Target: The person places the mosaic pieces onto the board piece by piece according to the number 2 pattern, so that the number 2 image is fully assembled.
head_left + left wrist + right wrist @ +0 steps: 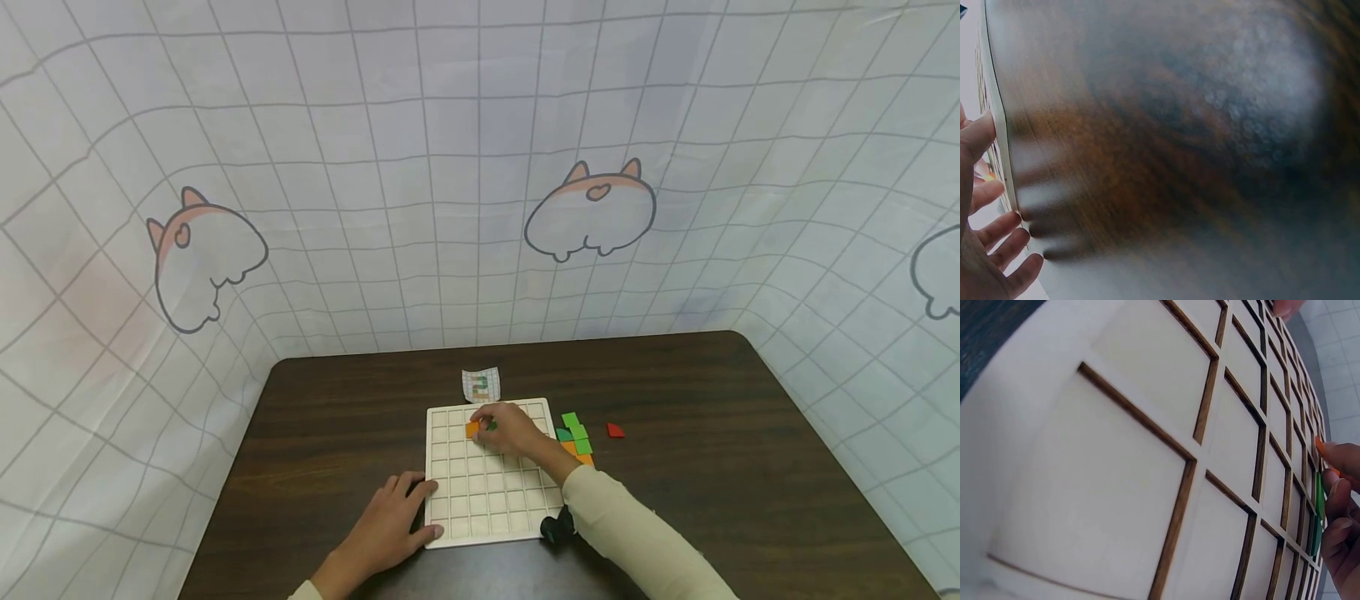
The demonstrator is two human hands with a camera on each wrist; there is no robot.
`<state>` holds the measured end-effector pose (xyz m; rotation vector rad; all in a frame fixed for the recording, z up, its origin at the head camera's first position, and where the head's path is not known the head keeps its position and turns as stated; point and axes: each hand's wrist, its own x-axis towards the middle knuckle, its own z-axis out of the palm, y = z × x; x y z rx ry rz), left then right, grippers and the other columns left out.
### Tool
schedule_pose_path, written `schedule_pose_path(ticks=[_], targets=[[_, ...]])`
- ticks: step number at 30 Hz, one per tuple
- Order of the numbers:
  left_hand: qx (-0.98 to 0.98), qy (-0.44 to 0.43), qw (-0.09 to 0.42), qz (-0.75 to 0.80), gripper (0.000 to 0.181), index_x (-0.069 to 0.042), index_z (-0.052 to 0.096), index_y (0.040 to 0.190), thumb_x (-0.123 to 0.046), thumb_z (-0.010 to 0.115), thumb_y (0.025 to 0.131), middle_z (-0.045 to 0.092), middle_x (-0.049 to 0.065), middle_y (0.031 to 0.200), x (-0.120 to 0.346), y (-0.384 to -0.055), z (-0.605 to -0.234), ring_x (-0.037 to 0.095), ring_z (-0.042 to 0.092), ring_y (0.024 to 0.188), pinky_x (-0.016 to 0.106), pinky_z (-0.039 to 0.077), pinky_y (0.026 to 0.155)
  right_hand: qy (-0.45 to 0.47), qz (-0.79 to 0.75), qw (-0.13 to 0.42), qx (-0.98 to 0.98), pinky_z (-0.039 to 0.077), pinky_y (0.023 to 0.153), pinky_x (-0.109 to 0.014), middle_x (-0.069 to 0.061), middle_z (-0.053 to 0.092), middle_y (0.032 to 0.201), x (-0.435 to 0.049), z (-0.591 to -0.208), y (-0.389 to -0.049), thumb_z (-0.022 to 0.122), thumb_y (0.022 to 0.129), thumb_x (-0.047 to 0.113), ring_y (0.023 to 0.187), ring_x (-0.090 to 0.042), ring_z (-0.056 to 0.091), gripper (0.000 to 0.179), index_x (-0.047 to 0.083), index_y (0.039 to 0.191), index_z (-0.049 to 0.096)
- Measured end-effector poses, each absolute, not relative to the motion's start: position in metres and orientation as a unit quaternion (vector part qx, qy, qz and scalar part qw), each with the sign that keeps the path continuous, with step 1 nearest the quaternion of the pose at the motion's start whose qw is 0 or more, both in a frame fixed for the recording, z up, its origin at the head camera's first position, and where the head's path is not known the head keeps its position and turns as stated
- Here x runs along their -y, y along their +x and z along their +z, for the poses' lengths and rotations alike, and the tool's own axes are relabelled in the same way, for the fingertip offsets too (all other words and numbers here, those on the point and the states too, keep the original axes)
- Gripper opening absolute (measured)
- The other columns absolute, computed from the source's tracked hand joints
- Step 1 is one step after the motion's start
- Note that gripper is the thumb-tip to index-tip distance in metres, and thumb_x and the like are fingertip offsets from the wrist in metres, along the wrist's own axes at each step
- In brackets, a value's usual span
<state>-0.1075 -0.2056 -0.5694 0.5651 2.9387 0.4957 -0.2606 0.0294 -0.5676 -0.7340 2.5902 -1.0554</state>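
Observation:
A pale square grid board [480, 500] lies on the table, its cells framed by raised ridges. My right hand [508, 429] is over the board's far part and pinches an orange tile [472, 429] at the fingertips. In the right wrist view the orange tile [1319, 446] shows by the thumb, close over the grid. Green tiles [1319, 497] sit on the board just below the fingers, partly hidden by the hand. My left hand [393, 517] rests at the board's left edge, thumb and fingers spread along it; the left wrist view shows these fingers [1007, 250] extended.
Right of the board lies a group of green and orange tiles [577, 433], with a red tile [615, 431] farther right. A small pattern card [481, 385] lies beyond the far edge. A black object [557, 527] shows at the near right corner, by the right sleeve [637, 533].

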Motion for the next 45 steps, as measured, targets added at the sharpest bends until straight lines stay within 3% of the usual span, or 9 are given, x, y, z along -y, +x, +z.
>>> schedule_pose_path(ticks=[13,33,45], targets=[[-0.967,0.184,0.054,0.165,0.062,-0.016,0.055,0.141,-0.049,0.071,0.091,0.051,0.013,0.14,0.2048,-0.1066,-0.5681,0.03,0.053,0.12,0.054,0.046,0.094,-0.253,-0.356,0.124,-0.891,0.05,0.083,-0.035,0.004,0.067,0.092,-0.03,-0.5657,-0.2609,0.077,0.089,0.018,0.087,-0.011,0.06,0.026,0.01,0.115,0.074],[-0.967,0.185,0.054,0.164,0.062,-0.017,0.054,0.141,-0.051,0.069,0.092,0.05,0.012,0.141,0.2066,-0.1074,-0.5707,0.029,0.052,0.122,0.053,0.046,0.095,-0.254,-0.329,0.13,-0.9,0.052,0.083,-0.036,0.001,0.069,0.102,-0.0269,-0.5613,-0.261,0.074,0.092,0.018,0.096,-0.015,0.062,0.023,0.012,0.114,0.076],[-0.965,0.193,0.051,0.168,0.062,-0.015,0.054,0.141,-0.049,0.07,0.092,0.05,0.013,0.141,0.2069,-0.1073,-0.5704,0.03,0.052,0.121,0.055,0.046,0.094,-0.243,-0.342,0.141,-0.897,0.051,0.08,-0.035,0.003,0.068,0.099,-0.0266,-0.5633,-0.2632,0.074,0.091,0.018,0.091,-0.012,0.061,0.021,0.014,0.111,0.076]])
